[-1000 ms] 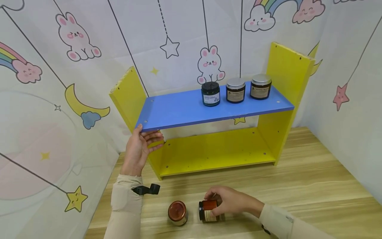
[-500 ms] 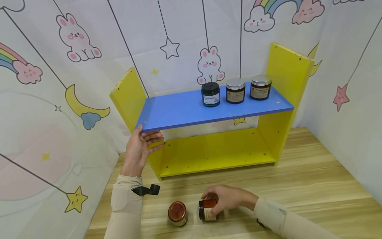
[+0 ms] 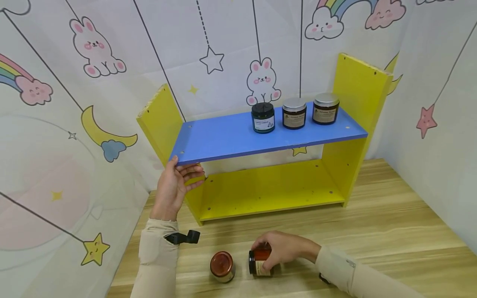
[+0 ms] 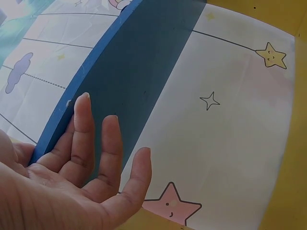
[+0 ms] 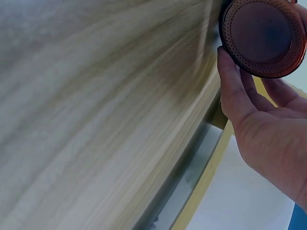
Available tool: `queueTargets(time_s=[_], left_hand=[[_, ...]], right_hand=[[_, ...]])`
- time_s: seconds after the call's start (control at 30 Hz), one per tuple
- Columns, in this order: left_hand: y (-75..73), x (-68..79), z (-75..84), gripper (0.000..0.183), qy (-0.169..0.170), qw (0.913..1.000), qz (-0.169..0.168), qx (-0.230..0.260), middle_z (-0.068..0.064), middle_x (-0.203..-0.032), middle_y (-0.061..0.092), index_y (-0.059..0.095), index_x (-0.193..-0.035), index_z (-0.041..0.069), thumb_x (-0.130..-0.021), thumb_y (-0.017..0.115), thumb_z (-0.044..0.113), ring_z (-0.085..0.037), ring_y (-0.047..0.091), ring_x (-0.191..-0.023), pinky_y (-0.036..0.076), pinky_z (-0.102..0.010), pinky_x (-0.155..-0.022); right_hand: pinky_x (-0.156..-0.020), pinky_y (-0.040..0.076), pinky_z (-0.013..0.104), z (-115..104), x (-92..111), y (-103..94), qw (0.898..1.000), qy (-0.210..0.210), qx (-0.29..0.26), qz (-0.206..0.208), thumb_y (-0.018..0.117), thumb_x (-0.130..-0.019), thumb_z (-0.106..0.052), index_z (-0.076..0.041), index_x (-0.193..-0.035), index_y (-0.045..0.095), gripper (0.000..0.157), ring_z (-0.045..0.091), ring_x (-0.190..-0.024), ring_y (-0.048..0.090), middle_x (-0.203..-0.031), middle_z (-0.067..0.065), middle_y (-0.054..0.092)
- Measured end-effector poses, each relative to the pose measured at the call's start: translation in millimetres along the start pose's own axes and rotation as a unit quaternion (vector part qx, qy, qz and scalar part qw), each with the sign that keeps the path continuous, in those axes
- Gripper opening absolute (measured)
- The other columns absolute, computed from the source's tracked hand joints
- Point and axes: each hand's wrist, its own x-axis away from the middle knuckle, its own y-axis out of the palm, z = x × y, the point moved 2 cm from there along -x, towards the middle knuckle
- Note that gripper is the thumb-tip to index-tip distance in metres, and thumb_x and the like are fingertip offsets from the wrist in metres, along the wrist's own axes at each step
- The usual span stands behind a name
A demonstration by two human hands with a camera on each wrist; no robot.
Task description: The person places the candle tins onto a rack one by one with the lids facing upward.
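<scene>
My left hand (image 3: 172, 186) holds the front left corner of the blue shelf board (image 3: 227, 138), thumb on its top edge and fingers beneath it. In the left wrist view those fingers (image 4: 111, 143) are spread along the board's underside. On the wooden table, my right hand (image 3: 285, 248) grips an amber candle jar (image 3: 262, 267) that lies on its side, its black lid facing left. The right wrist view shows the jar's round glass base (image 5: 264, 36) between thumb and fingers. Left of it, a second amber jar (image 3: 221, 265) stands bottom up.
On the blue board stand a dark green candle jar (image 3: 263, 118) and two brown jars with silver lids, one in the middle (image 3: 294, 113) and one at right (image 3: 325, 108). Yellow side panels (image 3: 359, 91) and a yellow bottom board (image 3: 268, 188) frame the shelf. A printed curtain (image 3: 231, 25) hangs behind.
My right hand has shifted slightly left, farther over the amber jar lying on its side. The left hand and the shelf stay where they were.
</scene>
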Motion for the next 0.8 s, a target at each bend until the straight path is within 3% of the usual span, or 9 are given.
queueTargets(time_s=[0.13,0.37,0.57,0.8], left_hand=[[0.1,0.1,0.4,0.055,0.003,1.0000,0.000,-0.003,0.001,-0.093,0.074,0.053,-0.129,0.005,-0.111,0.024,0.048,-0.019,0.068,-0.092,0.051,-0.048,-0.097],[0.4,-0.1,0.5,0.055,0.004,0.9999,-0.002,-0.010,0.002,-0.092,0.074,0.056,-0.124,0.004,-0.111,0.023,0.047,-0.018,0.068,-0.093,0.049,-0.051,-0.100],[0.4,0.6,0.2,0.056,0.005,0.9999,-0.004,-0.009,0.002,-0.092,0.074,0.056,-0.123,0.004,-0.111,0.023,0.047,-0.018,0.068,-0.093,0.049,-0.049,-0.099],[0.7,0.2,0.4,0.055,0.004,1.0000,-0.002,-0.007,0.002,-0.092,0.074,0.056,-0.123,0.004,-0.111,0.023,0.047,-0.018,0.068,-0.092,0.050,-0.048,-0.097]], right_hand=[[-0.086,0.049,0.024,0.2,3.6,-1.0,1.000,-0.007,0.005,0.009,0.082,-0.076,-0.022,-0.016,-0.133,0.066,0.060,0.008,-0.099,0.060,-0.118,-0.010,0.065],[-0.094,0.049,0.027,3.6,8.5,-1.3,0.999,-0.044,0.022,0.015,0.080,-0.078,-0.022,-0.019,-0.138,0.063,0.062,0.006,-0.109,0.060,-0.135,-0.008,0.063],[-0.089,0.051,0.027,7.1,12.4,0.2,0.998,-0.059,0.019,0.023,0.080,-0.080,-0.023,-0.020,-0.141,0.061,0.065,0.011,-0.104,0.063,-0.134,-0.003,0.064],[-0.088,0.053,0.030,8.1,17.7,-0.3,0.997,-0.060,-0.004,0.038,0.081,-0.081,-0.023,-0.020,-0.133,0.062,0.055,0.015,-0.104,0.063,-0.118,-0.006,0.064]])
